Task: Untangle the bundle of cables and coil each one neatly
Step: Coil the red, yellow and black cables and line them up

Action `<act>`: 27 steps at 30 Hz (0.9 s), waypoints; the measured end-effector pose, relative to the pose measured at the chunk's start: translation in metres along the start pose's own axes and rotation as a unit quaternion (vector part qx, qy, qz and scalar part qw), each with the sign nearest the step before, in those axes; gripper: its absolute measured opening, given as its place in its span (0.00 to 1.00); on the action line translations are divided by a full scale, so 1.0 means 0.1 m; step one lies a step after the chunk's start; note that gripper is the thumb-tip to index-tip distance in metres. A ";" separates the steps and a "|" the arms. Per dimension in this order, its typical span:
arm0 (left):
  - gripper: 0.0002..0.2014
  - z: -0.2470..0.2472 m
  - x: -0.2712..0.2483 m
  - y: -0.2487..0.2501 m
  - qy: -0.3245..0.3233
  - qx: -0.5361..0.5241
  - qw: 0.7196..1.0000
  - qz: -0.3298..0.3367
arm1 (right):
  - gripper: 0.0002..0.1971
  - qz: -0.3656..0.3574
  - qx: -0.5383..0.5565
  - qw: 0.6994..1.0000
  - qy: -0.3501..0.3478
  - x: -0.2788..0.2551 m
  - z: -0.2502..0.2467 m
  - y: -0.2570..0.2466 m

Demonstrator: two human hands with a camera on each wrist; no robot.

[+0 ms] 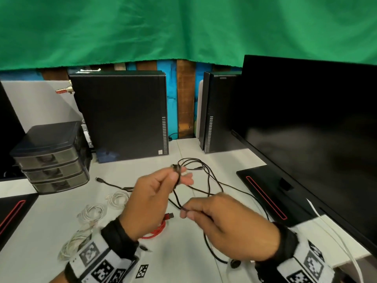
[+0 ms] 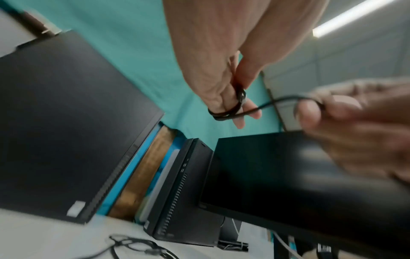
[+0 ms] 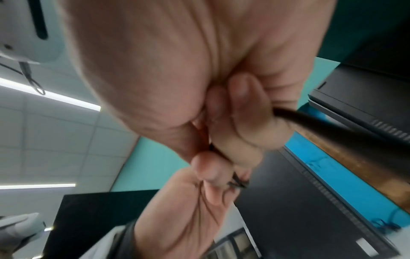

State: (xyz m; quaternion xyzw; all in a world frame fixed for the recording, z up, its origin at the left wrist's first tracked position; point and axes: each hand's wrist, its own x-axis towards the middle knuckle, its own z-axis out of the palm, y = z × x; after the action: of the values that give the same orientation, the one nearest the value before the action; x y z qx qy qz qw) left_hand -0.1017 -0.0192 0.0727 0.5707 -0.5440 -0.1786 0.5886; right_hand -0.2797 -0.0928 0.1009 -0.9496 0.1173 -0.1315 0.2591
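A thin black cable (image 1: 212,176) loops loosely over the white desk (image 1: 183,252) between my hands and the monitor. My left hand (image 1: 155,197) is raised above the desk, thumb and fingers pinching a small coil of that cable wound round two fingers (image 2: 228,112). My right hand (image 1: 228,223) is lower and nearer, pinching the same cable (image 3: 332,128) between thumb and forefinger. A coiled red cable (image 1: 158,229) lies under my left wrist. Two white coiled cables (image 1: 92,212) (image 1: 119,198) lie to the left, with another pale coil (image 1: 75,242) nearer.
A second black cable (image 1: 114,184) lies left of my hands. Black computer towers (image 1: 122,113) (image 1: 220,113) stand at the back, a monitor (image 1: 306,129) with its base (image 1: 263,188) at the right, a grey drawer unit (image 1: 53,158) at the left.
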 end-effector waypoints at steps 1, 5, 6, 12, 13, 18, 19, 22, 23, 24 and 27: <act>0.15 0.02 -0.04 0.00 -0.036 0.030 0.999 0.026 | 0.10 -0.002 0.004 1.000 0.025 -0.02 -0.07 -0.02; 0.17 0.04 -0.10 0.09 -0.171 0.008 0.985 0.017 | 0.10 -0.002 0.085 0.992 0.090 -0.06 -0.27 0.09; 0.18 0.03 -0.09 0.11 -0.191 -0.036 0.981 -0.013 | 0.09 -0.003 0.112 0.989 0.100 -0.05 -0.27 0.13; 0.18 -0.08 -0.05 0.20 -0.234 -0.207 0.943 -0.112 | 0.07 0.006 0.261 0.942 0.211 0.09 -0.20 0.30; 0.17 -0.08 -0.05 0.22 -0.226 -0.230 0.940 -0.110 | 0.08 0.010 0.272 0.936 0.222 0.12 -0.19 0.34; 0.18 -0.16 0.08 0.42 -0.014 -0.431 0.893 -0.125 | 0.11 0.090 0.209 0.955 0.189 0.16 -0.08 0.60; 0.18 -0.20 0.12 0.43 0.028 -0.468 0.875 -0.126 | 0.11 0.109 0.181 0.967 0.140 0.15 -0.05 0.63; 0.17 -0.31 0.24 0.29 0.107 -0.476 0.866 -0.110 | 0.12 0.110 0.107 0.988 -0.009 0.13 0.09 0.53; 0.18 -0.31 0.26 0.20 0.123 -0.444 0.882 -0.105 | 0.14 0.102 0.082 0.991 -0.041 0.12 0.15 0.46; 0.19 -0.30 0.27 0.11 0.137 -0.388 0.906 -0.097 | 0.16 0.085 0.056 0.993 -0.064 0.11 0.18 0.36; 0.20 -0.22 0.21 -0.11 0.136 -0.109 0.984 -0.043 | 0.17 0.022 0.026 0.998 -0.062 0.04 0.07 0.09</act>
State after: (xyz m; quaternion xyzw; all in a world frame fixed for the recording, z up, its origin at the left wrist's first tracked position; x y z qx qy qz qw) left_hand -0.0711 -0.0295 0.0776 0.5450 -0.4109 -0.1826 0.7077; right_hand -0.2754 -0.0983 0.0913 -0.9461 0.1187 -0.0700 0.2931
